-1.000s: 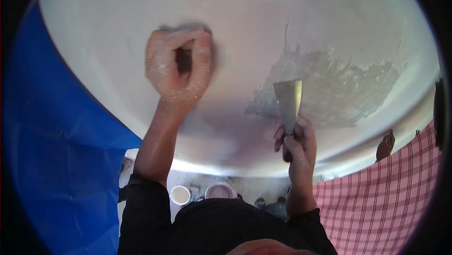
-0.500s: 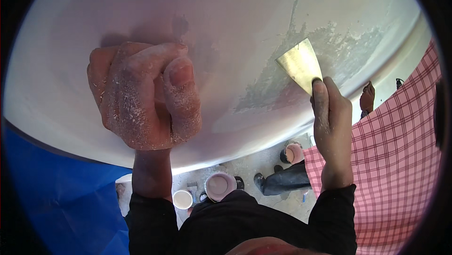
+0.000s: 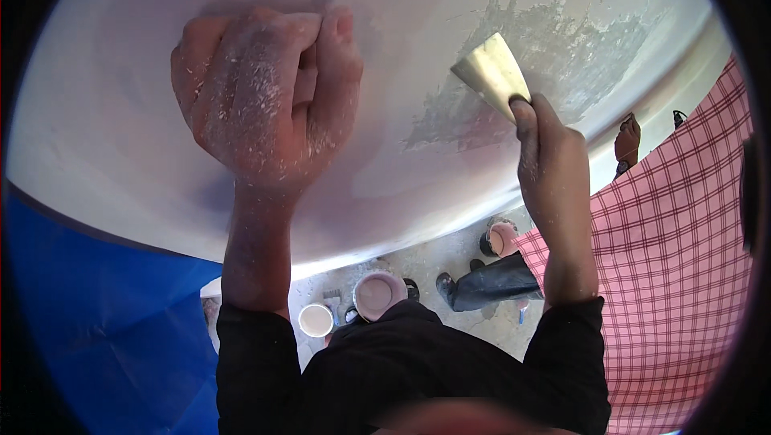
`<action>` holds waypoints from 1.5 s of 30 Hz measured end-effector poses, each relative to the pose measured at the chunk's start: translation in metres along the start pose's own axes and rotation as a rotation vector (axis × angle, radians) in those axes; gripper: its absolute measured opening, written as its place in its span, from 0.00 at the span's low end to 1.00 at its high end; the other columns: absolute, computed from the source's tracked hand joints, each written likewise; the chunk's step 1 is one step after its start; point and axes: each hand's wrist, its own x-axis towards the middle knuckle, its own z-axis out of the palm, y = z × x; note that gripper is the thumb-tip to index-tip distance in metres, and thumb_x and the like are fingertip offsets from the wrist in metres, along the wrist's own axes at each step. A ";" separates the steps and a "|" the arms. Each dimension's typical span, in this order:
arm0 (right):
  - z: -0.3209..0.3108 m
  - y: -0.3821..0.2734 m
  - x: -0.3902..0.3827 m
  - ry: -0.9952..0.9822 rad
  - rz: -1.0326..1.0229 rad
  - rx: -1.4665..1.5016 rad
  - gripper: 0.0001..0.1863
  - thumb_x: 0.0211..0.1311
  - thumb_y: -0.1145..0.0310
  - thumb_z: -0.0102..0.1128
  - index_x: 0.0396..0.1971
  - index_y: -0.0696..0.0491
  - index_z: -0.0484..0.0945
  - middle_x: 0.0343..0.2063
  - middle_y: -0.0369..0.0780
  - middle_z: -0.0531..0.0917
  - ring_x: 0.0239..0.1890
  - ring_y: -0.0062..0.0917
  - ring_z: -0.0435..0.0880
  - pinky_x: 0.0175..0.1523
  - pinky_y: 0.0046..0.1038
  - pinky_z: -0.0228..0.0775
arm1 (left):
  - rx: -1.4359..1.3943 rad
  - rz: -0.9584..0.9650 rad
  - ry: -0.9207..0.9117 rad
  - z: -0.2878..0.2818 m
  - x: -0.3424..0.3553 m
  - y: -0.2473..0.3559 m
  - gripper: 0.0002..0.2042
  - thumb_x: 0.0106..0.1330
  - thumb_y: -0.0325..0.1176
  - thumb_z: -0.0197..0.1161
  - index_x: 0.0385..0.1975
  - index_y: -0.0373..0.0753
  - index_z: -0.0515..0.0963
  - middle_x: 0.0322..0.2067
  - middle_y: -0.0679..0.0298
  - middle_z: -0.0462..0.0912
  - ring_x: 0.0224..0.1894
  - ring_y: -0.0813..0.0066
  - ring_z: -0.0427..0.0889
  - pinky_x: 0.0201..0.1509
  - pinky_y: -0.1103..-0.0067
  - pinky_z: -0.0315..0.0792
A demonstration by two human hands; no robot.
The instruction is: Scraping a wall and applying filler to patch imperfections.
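A: Count?
B: One scraper (image 3: pixel 491 69), blade over the left part of one grey patch (image 3: pixel 578 57) on the pale curved surface (image 3: pixel 401 41). Three buckets below: white bucket (image 3: pixel 316 336), pinkish bucket (image 3: pixel 401 294), dark-sided bucket (image 3: pixel 486 243).

A: Hands?
B: Two. Right hand (image 3: pixel 554 158): fingers closed round the scraper's handle. Left hand (image 3: pixel 265 98): loosely fisted, slim gap by thumb; can't tell if it grips anything.

A: Hidden?
B: Handle, mostly; blade contact unclear. Pink checked cloth (image 3: pixel 666 234) cut off at right.

Free room left of the scraper (image 3: pixel 493 70)
The left hand (image 3: pixel 265 102) bounds it; checked cloth (image 3: pixel 673 230) blocks the scraper's lower right.
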 end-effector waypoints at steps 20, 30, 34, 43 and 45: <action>0.007 0.015 0.004 0.069 0.038 -0.072 0.09 0.70 0.62 0.54 0.35 0.52 0.78 0.19 0.45 0.80 0.20 0.41 0.81 0.23 0.37 0.67 | 0.006 -0.118 -0.029 0.018 -0.007 0.007 0.08 0.52 0.28 0.76 0.29 0.42 0.82 0.21 0.72 0.81 0.29 0.78 0.73 0.34 0.82 0.67; 0.024 0.014 0.001 0.143 -0.047 0.134 0.14 0.74 0.61 0.49 0.36 0.57 0.77 0.12 0.48 0.69 0.11 0.33 0.67 0.20 0.33 0.57 | 0.068 0.111 -0.138 0.004 -0.007 -0.002 0.09 0.53 0.26 0.76 0.33 0.40 0.83 0.28 0.64 0.82 0.28 0.81 0.81 0.30 0.87 0.77; 0.018 0.004 -0.007 0.084 0.069 -0.027 0.11 0.72 0.61 0.52 0.34 0.52 0.75 0.15 0.45 0.78 0.17 0.40 0.80 0.20 0.36 0.64 | 0.098 0.084 -0.136 0.000 -0.007 -0.003 0.09 0.53 0.27 0.76 0.32 0.41 0.83 0.28 0.64 0.83 0.30 0.80 0.81 0.30 0.86 0.77; 0.020 -0.001 -0.011 0.113 0.039 0.052 0.11 0.72 0.62 0.51 0.34 0.53 0.75 0.15 0.47 0.78 0.18 0.44 0.80 0.21 0.38 0.64 | 0.091 0.121 -0.118 -0.008 -0.009 -0.004 0.07 0.55 0.28 0.75 0.31 0.41 0.83 0.27 0.65 0.84 0.30 0.78 0.78 0.30 0.85 0.74; 0.023 0.001 -0.011 0.124 0.057 0.041 0.11 0.72 0.61 0.51 0.34 0.53 0.75 0.15 0.48 0.77 0.18 0.46 0.79 0.21 0.39 0.64 | 0.092 0.098 -0.116 -0.013 -0.008 -0.003 0.07 0.56 0.29 0.74 0.31 0.40 0.83 0.27 0.65 0.84 0.30 0.77 0.78 0.31 0.85 0.74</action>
